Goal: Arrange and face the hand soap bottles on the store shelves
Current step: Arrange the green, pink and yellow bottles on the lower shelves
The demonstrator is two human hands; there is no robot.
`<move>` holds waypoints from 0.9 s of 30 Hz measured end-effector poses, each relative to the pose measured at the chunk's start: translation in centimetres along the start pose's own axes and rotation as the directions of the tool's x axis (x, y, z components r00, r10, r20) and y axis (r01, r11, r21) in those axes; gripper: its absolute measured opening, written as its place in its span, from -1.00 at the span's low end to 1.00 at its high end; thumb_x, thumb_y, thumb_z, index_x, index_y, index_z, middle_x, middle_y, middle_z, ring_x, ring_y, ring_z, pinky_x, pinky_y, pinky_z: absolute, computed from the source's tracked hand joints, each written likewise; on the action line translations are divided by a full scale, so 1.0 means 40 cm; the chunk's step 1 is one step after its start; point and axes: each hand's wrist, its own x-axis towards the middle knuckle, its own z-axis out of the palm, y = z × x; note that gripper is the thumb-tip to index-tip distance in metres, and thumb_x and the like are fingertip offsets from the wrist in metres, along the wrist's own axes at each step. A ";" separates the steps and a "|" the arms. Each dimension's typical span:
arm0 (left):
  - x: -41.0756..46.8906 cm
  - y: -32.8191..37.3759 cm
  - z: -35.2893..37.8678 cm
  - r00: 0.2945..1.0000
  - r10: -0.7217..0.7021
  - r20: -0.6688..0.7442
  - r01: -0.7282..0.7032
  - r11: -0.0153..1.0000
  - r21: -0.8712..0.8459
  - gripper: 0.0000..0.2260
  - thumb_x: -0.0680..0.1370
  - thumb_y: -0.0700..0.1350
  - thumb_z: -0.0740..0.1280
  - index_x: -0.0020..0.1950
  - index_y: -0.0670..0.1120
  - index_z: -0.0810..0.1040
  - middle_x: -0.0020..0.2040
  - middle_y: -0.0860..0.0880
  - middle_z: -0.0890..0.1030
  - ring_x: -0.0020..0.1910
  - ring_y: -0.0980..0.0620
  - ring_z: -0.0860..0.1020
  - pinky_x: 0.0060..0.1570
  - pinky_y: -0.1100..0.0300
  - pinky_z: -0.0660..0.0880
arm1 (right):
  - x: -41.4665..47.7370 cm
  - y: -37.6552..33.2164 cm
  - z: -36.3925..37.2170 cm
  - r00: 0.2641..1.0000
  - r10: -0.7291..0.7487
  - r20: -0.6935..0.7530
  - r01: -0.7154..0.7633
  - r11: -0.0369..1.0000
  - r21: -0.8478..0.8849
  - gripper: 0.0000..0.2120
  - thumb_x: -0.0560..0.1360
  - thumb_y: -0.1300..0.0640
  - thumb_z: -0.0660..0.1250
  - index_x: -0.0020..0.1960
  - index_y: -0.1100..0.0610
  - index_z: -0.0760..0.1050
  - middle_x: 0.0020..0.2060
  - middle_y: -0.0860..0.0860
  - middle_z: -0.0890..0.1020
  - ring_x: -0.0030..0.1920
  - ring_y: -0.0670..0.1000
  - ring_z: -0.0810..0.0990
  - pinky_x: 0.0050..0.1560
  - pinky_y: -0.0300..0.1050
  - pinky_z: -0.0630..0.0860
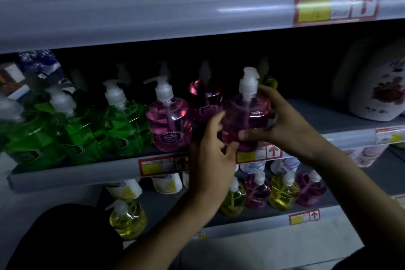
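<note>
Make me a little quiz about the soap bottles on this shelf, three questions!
1. True or false: the left hand and the right hand both hold the pink clear plastic pump bottle.
2. Which colour are the clear plastic pump bottles at the left of that row? A green, B blue, C orange.
3. Fill in: the yellow clear plastic pump bottle stands on the grey shelf ___ the pink one.
Key: 1 true; 2 A; 3 below.

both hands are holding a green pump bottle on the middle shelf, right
Wrong colour: the head view shows the left hand and right hand holding a pink pump bottle on the middle shelf; the green bottles stand further left.
</note>
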 end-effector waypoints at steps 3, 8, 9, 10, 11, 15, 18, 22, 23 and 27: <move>-0.017 -0.003 -0.016 0.996 0.087 -0.018 -0.086 0.995 0.049 -0.47 0.52 -0.19 0.38 0.42 0.14 0.33 -0.20 0.16 0.48 -0.30 0.09 0.54 -0.24 0.22 0.54 | -0.002 -0.006 0.001 0.995 -0.102 -0.012 0.101 0.992 -0.080 -0.16 0.19 0.12 0.64 0.38 -0.07 0.33 0.13 -0.12 0.61 0.10 -0.12 0.63 0.12 0.00 0.60; -0.010 -0.018 -0.051 0.984 0.179 0.002 -0.178 0.976 0.127 -0.48 0.56 -0.21 0.31 0.46 0.12 0.27 -0.06 -0.05 0.61 -0.31 0.09 0.52 -0.27 0.32 0.49 | 0.006 -0.020 0.025 0.984 -0.178 -0.031 0.174 0.980 -0.095 -0.22 0.21 0.12 0.63 0.35 -0.03 0.37 0.15 -0.12 0.60 0.12 -0.13 0.61 0.07 0.00 0.61; -0.011 -0.021 -0.057 0.982 0.191 0.008 -0.190 0.971 0.145 -0.48 0.57 -0.20 0.30 0.48 0.10 0.25 -0.02 -0.05 0.61 -0.25 0.09 0.54 -0.23 0.45 0.44 | 0.011 -0.021 0.031 0.982 -0.187 -0.027 0.184 0.978 -0.097 -0.22 0.21 0.12 0.63 0.35 -0.03 0.37 0.14 -0.12 0.60 0.11 -0.12 0.61 0.06 0.00 0.61; -0.013 -0.024 -0.062 0.980 0.199 0.011 -0.198 0.966 0.165 -0.47 0.57 -0.20 0.30 0.49 0.09 0.23 0.00 -0.08 0.61 -0.17 0.05 0.56 -0.20 0.54 0.39 | 0.016 -0.022 0.038 0.981 -0.194 -0.022 0.192 0.977 -0.092 -0.22 0.21 0.13 0.63 0.34 -0.03 0.37 0.14 -0.11 0.60 0.10 -0.11 0.62 0.06 0.00 0.61; -0.014 -0.028 -0.067 0.981 0.196 0.016 -0.195 0.964 0.181 -0.46 0.58 -0.19 0.29 0.51 0.09 0.20 0.01 -0.14 0.61 -0.09 -0.01 0.57 -0.17 0.56 0.35 | 0.021 -0.023 0.044 0.980 -0.198 -0.018 0.196 0.977 -0.080 -0.22 0.21 0.14 0.63 0.34 -0.03 0.37 0.13 -0.11 0.60 0.10 -0.10 0.63 0.06 0.00 0.61; -0.009 -0.044 -0.084 0.985 0.173 0.030 -0.175 0.960 0.219 -0.40 0.58 -0.18 0.28 0.54 0.11 0.09 0.04 -0.25 0.59 0.00 -0.14 0.57 -0.12 0.48 0.33 | 0.044 -0.022 0.069 0.979 -0.204 -0.005 0.204 0.977 -0.060 -0.21 0.21 0.16 0.63 0.36 -0.01 0.38 0.13 -0.10 0.61 0.09 -0.09 0.64 0.07 -0.01 0.62; -0.003 -0.050 -0.099 0.986 0.159 0.052 -0.167 0.951 0.258 -0.39 0.59 -0.19 0.27 0.54 0.09 0.06 0.04 -0.25 0.59 -0.03 -0.12 0.57 -0.13 0.52 0.31 | 0.060 -0.022 0.083 0.979 -0.205 0.004 0.205 0.978 -0.033 -0.23 0.21 0.20 0.63 0.34 0.01 0.39 0.10 -0.07 0.63 0.06 -0.08 0.66 0.05 -0.01 0.62; 0.011 -0.037 -0.123 0.982 0.179 0.063 -0.190 0.911 0.367 -0.47 0.56 -0.24 0.29 0.50 0.00 0.25 0.11 -0.13 0.54 -0.22 0.12 0.46 -0.26 0.46 0.34 | 0.073 -0.022 0.097 0.980 -0.197 0.009 0.198 0.980 -0.021 -0.23 0.20 0.23 0.63 0.34 0.04 0.40 0.09 -0.07 0.63 0.04 -0.09 0.66 0.04 -0.03 0.63; 0.020 -0.035 -0.134 0.974 0.221 0.041 -0.218 0.883 0.415 -0.52 0.54 -0.26 0.31 0.45 -0.04 0.35 0.12 -0.08 0.52 -0.21 0.14 0.46 -0.26 0.43 0.39 | 0.076 -0.021 0.100 0.981 -0.196 0.010 0.196 0.980 -0.019 -0.22 0.20 0.23 0.63 0.34 0.04 0.39 0.09 -0.07 0.63 0.04 -0.09 0.66 0.05 -0.03 0.63; 0.059 -0.035 -0.198 0.973 0.228 -0.033 -0.170 0.806 0.567 -0.59 0.51 -0.20 0.35 0.35 -0.03 0.45 0.14 -0.05 0.38 -0.24 0.09 0.49 -0.34 0.18 0.57 | 0.085 -0.015 0.109 0.981 -0.192 0.021 0.192 0.981 -0.028 -0.20 0.20 0.22 0.64 0.36 0.06 0.37 0.11 -0.07 0.62 0.07 -0.11 0.65 0.09 -0.06 0.62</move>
